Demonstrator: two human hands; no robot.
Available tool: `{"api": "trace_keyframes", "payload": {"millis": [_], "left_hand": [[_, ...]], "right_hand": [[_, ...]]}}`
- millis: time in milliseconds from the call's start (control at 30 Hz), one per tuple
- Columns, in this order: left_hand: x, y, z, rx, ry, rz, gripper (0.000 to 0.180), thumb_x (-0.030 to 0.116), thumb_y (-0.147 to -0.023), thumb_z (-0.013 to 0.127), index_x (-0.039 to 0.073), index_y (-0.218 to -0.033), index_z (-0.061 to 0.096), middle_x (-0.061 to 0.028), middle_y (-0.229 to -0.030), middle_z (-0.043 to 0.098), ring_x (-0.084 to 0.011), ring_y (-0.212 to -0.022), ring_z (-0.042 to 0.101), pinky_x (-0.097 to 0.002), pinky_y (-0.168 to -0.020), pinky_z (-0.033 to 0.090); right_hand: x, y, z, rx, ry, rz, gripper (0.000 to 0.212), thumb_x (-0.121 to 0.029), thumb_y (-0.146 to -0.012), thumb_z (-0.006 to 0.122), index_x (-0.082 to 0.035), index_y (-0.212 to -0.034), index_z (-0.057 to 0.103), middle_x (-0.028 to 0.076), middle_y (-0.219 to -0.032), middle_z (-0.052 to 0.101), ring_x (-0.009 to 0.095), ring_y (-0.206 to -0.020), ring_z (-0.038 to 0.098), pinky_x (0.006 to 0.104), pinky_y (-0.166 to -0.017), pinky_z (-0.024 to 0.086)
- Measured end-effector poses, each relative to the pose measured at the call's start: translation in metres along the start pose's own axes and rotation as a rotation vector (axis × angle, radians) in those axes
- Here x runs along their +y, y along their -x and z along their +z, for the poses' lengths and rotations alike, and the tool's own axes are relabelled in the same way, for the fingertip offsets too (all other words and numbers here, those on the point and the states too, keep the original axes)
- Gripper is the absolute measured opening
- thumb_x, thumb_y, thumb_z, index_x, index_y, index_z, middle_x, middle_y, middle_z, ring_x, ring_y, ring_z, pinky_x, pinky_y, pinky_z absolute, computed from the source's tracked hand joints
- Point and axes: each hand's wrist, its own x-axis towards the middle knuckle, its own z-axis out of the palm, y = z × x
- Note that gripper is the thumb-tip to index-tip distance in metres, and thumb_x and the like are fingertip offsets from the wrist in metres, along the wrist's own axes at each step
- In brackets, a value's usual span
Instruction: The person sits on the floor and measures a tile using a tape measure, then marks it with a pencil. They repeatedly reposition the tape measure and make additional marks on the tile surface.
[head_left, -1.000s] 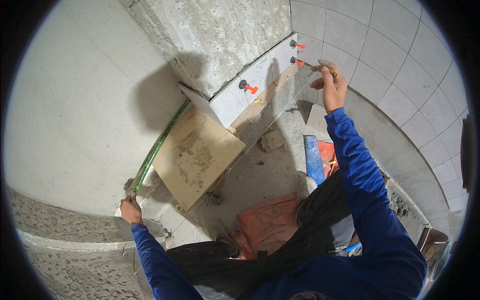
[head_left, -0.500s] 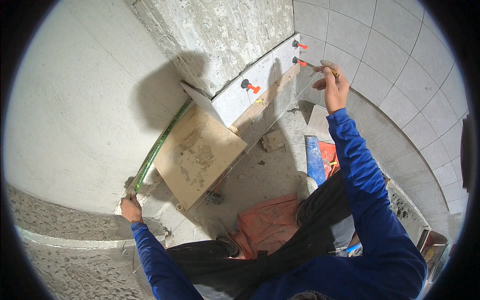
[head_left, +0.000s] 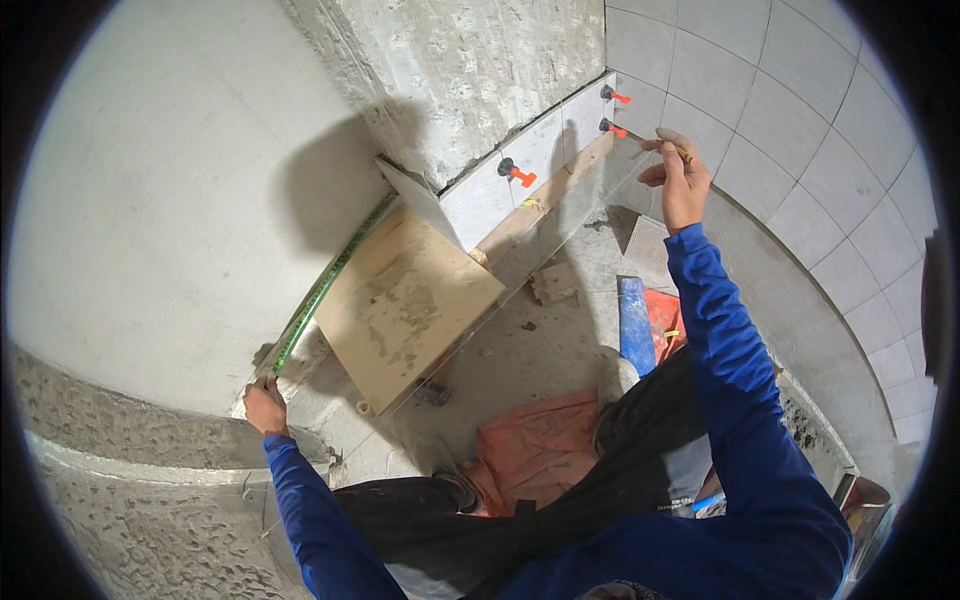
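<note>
My left hand (head_left: 265, 408) is closed around the lower end of a green tape measure blade (head_left: 326, 284). The blade slants up along the pale wall to the small grey tile pieces (head_left: 418, 203) at the corner of the rough concrete block. Raised near the tiled wall, my right hand (head_left: 686, 192) pinches a short yellow-brown pencil-like stick (head_left: 684, 154). Its exact kind is too small to make out. Below the tape lies a stained beige board (head_left: 410, 300). Black-and-orange tile levelling clips (head_left: 517, 172) stick out from the row of grey tiles (head_left: 535, 155).
A thin string (head_left: 540, 270) stretches diagonally across the work area. Under the tile row runs a wooden strip (head_left: 560, 190). On the floor are a red cloth (head_left: 535, 450), a blue tool-like piece (head_left: 635, 325) and a small wooden block (head_left: 555, 284). Large grey tiles (head_left: 800, 140) cover the right wall.
The view has shifted slightly, so the tiles and board appear further right. Both hands keep their holds, and the tape stays along the wall.
</note>
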Motion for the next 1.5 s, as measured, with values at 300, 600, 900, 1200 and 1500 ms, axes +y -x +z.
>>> {"api": "trace_keyframes", "payload": {"millis": [300,600,900,1200,1500], "left_hand": [[-0.017,0.015,-0.029,0.029,-0.104,0.025,0.032,0.038,-0.094,0.056,0.009,-0.099,0.071,-0.0160,-0.098,0.064,-0.0374,-0.093,0.063,-0.0488,-0.077,0.050],[-0.065,0.039,-0.082,0.111,-0.096,0.158,0.029,0.032,-0.093,0.058,0.006,-0.097,0.070,-0.0185,-0.095,0.063,-0.0402,-0.089,0.062,-0.0486,-0.075,0.048],[-0.071,0.065,-0.128,0.236,-0.045,0.310,0.021,0.022,-0.092,0.061,0.003,-0.094,0.069,-0.0176,-0.087,0.059,-0.0394,-0.082,0.057,-0.0478,-0.070,0.043],[-0.028,0.075,-0.129,0.299,0.052,0.394,0.018,0.020,-0.090,0.063,0.004,-0.095,0.069,-0.0162,-0.085,0.059,-0.0381,-0.078,0.057,-0.0457,-0.069,0.045],[0.071,0.092,-0.114,0.165,0.059,0.469,0.018,0.027,-0.089,0.063,0.012,-0.094,0.072,-0.0107,-0.091,0.064,-0.0346,-0.088,0.060,-0.0445,-0.071,0.049]], "right_hand": [[-0.003,-0.003,0.002,0.029,0.003,0.005,0.029,-0.019,-0.099,0.049,-0.002,-0.119,0.061,0.008,-0.095,0.071,0.012,-0.059,0.062,0.0227,-0.054,0.047],[-0.003,-0.007,-0.009,0.102,-0.079,0.040,0.029,-0.021,-0.100,0.048,-0.003,-0.119,0.060,0.009,-0.099,0.071,0.012,-0.057,0.063,0.0232,-0.053,0.048],[0.009,-0.016,-0.026,0.192,-0.115,0.118,0.030,-0.021,-0.098,0.048,-0.002,-0.117,0.059,0.010,-0.096,0.071,0.014,-0.055,0.064,0.0242,-0.051,0.049],[0.011,-0.015,-0.023,0.184,-0.144,0.112,0.030,-0.022,-0.098,0.048,-0.001,-0.117,0.060,0.010,-0.096,0.071,0.014,-0.055,0.063,0.0245,-0.051,0.050],[0.009,-0.014,-0.026,0.191,-0.120,0.131,0.031,-0.023,-0.098,0.048,-0.001,-0.116,0.060,0.010,-0.097,0.071,0.013,-0.055,0.062,0.0244,-0.051,0.049]]}}
